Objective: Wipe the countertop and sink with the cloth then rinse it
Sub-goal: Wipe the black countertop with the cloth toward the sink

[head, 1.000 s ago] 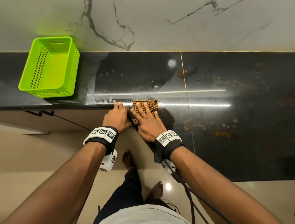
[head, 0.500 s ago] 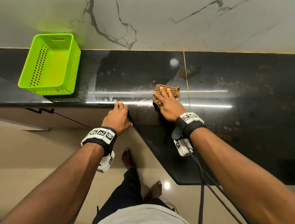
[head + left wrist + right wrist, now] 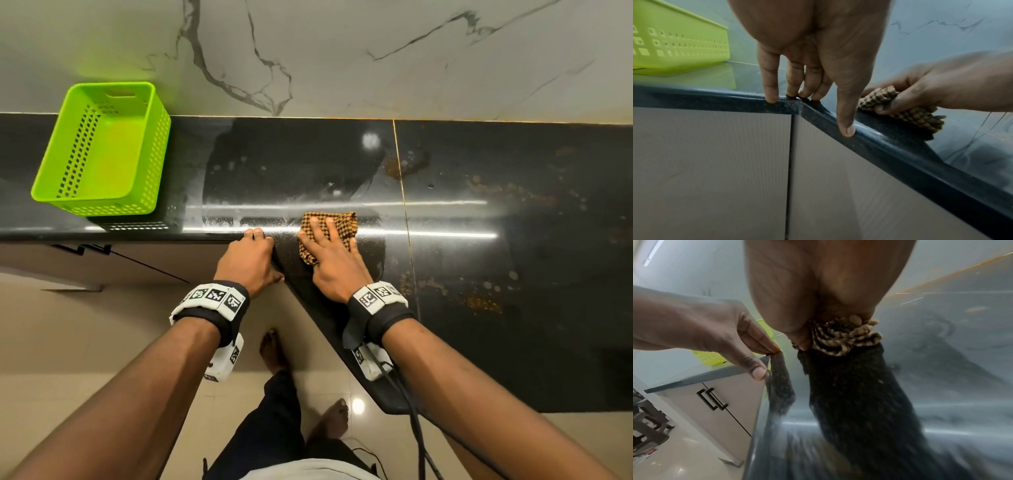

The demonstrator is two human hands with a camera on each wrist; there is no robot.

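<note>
A brown checked cloth lies bunched on the black countertop, near its inner front corner. My right hand presses flat on the cloth with fingers spread and straight; the right wrist view shows the cloth crumpled under the palm. My left hand holds nothing and rests its straight fingertips on the counter's front edge, just left of the cloth. Wet wipe streaks cover the left slab, and brown stains dot the right slab. No sink is in view.
An empty green plastic basket stands on the counter at the far left, against the marble wall. Beige cabinet doors run below the counter. My bare feet stand on the tiled floor, and a cable hangs from my right wrist.
My right hand swept the cloth from the corner out towards the slab seam, then drew it back left and nearer to the corner. The left hand stayed on the edge.
</note>
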